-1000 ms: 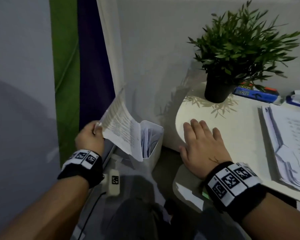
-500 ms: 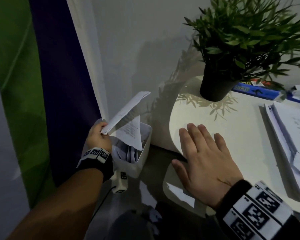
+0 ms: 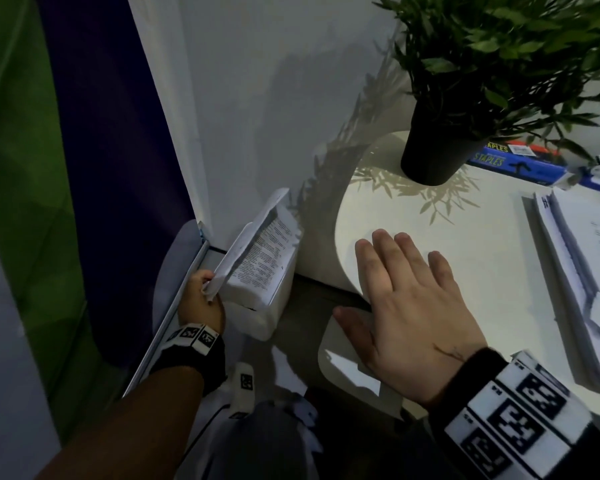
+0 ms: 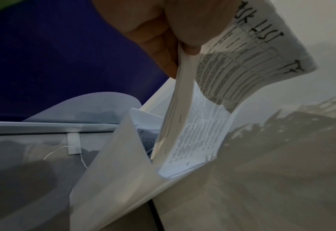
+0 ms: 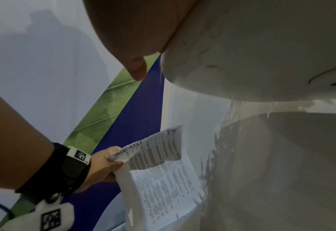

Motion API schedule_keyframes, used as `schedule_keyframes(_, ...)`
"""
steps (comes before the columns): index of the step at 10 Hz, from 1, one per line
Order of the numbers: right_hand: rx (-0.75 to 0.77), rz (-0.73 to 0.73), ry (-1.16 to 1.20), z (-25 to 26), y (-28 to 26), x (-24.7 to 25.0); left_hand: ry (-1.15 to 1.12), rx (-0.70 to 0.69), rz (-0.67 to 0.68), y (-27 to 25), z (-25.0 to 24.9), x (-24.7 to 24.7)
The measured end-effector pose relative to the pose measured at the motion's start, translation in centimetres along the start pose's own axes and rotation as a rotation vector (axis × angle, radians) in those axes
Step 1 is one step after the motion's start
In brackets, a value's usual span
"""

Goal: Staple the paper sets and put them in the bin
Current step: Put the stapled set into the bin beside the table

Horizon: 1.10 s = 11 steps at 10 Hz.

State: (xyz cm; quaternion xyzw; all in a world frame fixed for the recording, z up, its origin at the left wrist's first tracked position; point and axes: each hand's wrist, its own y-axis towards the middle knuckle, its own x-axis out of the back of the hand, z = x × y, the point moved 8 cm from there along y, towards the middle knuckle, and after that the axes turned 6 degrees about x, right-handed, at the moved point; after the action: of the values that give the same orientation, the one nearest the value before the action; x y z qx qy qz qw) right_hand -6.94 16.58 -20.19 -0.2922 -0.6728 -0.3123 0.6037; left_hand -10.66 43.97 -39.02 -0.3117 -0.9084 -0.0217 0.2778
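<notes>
1. Left hand (image 3: 201,299): fingers (image 4: 163,51) and thumb pinched on the top corner of one paper set (image 3: 260,258). Sheets hang down from the pinch, top page curled away from the rest.
2. Lower end of the set already inside the mouth of the white bin (image 3: 278,306), directly below the fingers. More paper visible in the bin behind it, seen from the left wrist view.
3. Right hand (image 3: 406,306): flat, fingers straight and spread, palm down on the rounded corner of the white worktop (image 3: 465,258). Holding nothing.
4. Beyond the right fingertips: potted plant (image 3: 430,157), with a blue staples box (image 3: 513,164) just past it. To the right of that hand, a stack of papers (image 3: 586,271) on the worktop.
5. Step in hand, as judged: dropping a set into the bin. Staple itself too small to make out; presumed done.
6. Next move calls for: loosening the pinch so the set slides down between the bin walls, taking care that the curled top page goes in too and does not catch on the rim.
7. After that, likely: back to the stack for another set.
</notes>
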Motion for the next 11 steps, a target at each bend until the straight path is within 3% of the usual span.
schedule_keyframes(1, 0.005, -0.007, 0.001, 0.0, 0.0, 0.1, 0.034, 0.02, -0.027, -0.5, 0.7, 0.8)
schedule_keyframes(3, 0.009, -0.008, 0.0, 0.0, 0.0, 0.1, 0.312, 0.036, 0.113, 0.5, -0.2, 0.0)
schedule_keyframes(4, 0.006, 0.001, 0.002, 0.0, 0.0, 0.1, 0.347, 0.035, 0.183, 1.0, -1.0, -0.4)
schedule_keyframes(6, 0.002, 0.024, 0.002, 0.1, 0.1, 0.0, 0.536, -0.033, 0.18, 1.1, -1.8, 0.8)
schedule_keyframes(7, 0.001, 0.035, 0.009, 0.1, 0.1, 0.0, 0.588, -0.001, 0.168, 1.3, -1.5, 1.6)
schedule_keyframes(8, -0.001, 0.045, 0.017, 0.1, 0.2, 0.0, 0.563, 0.0, 0.16, 1.5, -0.9, 2.1)
schedule_keyframes(10, -0.007, 0.056, 0.02, 0.1, 0.1, 0.0, 0.296, -0.045, 0.034, 1.6, -1.8, 2.5)
schedule_keyframes(11, -0.008, 0.06, 0.023, 0.1, 0.2, -0.1, 0.293, -0.145, 0.093, 1.3, -2.5, 1.2)
